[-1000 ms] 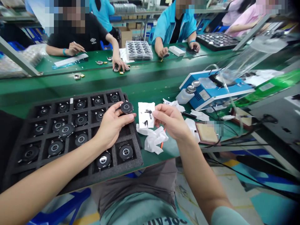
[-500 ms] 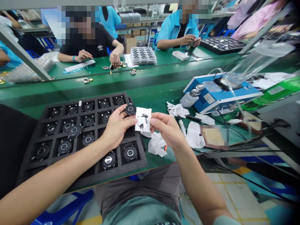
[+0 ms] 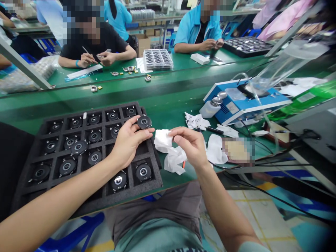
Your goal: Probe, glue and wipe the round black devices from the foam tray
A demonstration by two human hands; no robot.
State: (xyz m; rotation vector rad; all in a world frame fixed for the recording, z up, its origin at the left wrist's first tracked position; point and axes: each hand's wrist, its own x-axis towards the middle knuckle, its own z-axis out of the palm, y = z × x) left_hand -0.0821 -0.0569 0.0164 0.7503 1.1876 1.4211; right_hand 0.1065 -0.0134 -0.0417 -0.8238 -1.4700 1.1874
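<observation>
Between the fingers of my left hand (image 3: 129, 140) is a round black watch body (image 3: 144, 122), its sensor side facing up. My right hand (image 3: 189, 143) pinches a folded white cloth (image 3: 163, 138) just right of my left fingertips, and the cloth's visible face is plain white. A dark foam tray (image 3: 157, 176) lies under my left forearm, with several round black watch bodies in its compartments. One more watch body (image 3: 79, 147) rests on top of a divider there.
Crumpled white wipes (image 3: 176, 161), a clear pump bottle (image 3: 210, 107) and a blue machine (image 3: 244, 101) are on the green bench (image 3: 168, 99) to the right. Cables hang at the right edge. Across the bench, two people handle small parts.
The cloth has left my left fingertips and its black-marked face no longer shows. My left hand still has the watch body. The person in black across the bench has raised one hand from the parts.
</observation>
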